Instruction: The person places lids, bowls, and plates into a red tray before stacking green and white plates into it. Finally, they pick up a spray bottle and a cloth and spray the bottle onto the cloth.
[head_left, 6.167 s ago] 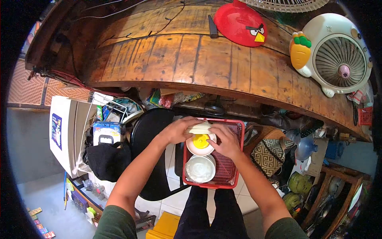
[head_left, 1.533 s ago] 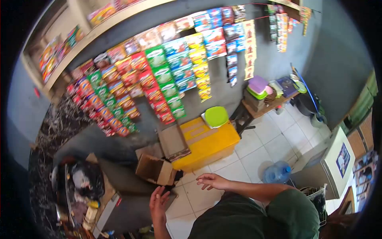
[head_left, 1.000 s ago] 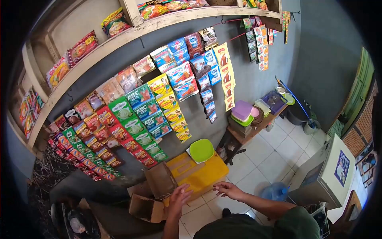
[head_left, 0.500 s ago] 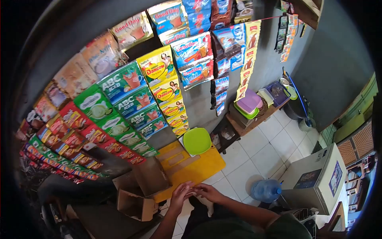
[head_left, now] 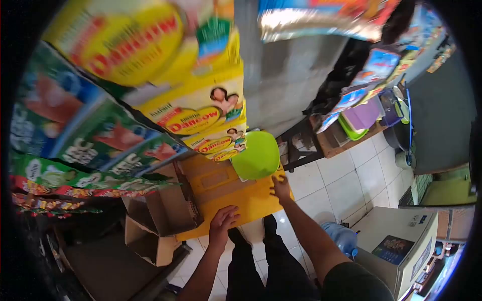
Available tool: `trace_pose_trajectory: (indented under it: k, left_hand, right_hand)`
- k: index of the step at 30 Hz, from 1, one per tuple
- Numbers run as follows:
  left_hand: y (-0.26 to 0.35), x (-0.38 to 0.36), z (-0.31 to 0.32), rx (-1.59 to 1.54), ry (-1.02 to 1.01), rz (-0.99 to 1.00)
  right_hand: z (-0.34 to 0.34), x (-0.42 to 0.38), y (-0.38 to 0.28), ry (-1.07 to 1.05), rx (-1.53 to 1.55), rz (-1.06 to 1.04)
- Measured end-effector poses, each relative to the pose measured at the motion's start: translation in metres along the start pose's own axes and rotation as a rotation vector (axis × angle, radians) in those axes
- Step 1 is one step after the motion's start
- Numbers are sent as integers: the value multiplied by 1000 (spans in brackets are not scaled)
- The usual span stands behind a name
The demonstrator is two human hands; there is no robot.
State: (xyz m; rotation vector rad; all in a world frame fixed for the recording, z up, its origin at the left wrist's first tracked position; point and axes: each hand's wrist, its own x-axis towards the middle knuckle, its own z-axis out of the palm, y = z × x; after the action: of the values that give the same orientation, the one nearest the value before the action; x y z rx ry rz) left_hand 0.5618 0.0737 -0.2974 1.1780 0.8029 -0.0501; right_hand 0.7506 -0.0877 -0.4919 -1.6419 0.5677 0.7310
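My left hand [head_left: 222, 226] hangs over the near edge of the yellow table [head_left: 211, 200], its fingers loosely curled but apart and holding nothing. My right hand [head_left: 280, 188] is just below the green plastic lid or tray [head_left: 257, 155], fingers spread and empty. The green piece lies at the table's right end. Left of the table stand open cardboard boxes [head_left: 175, 215]. Yellow Dancow sachet strips [head_left: 193, 118] hang close above the table.
Green ABC sachets [head_left: 95, 135] hang at the left. A low wooden shelf [head_left: 341, 145] holds purple and green plastic containers [head_left: 362, 114]. A blue water bottle [head_left: 341, 238] stands beside a white fridge [head_left: 391, 236] at the right. White floor tiles [head_left: 346, 180] lie between them.
My hands have come apart, the right one reaching up and right toward the green piece. The view has moved closer to the hanging sachets, and both legs now show.
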Motion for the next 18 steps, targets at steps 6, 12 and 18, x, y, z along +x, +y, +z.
trace_pose_trajectory:
  k: [6,12,18]
  left_hand:
    - [-90,-16,13,-53,117,-163]
    - [-105,-15,34,-47,100,-80]
    - [-106,0,33,61,140,-48]
  right_hand:
    - [-7,67,2,133,-317,-113]
    - [-4,57,-5,83,-236,-246]
    - [-18,34,9,97,6,-321]
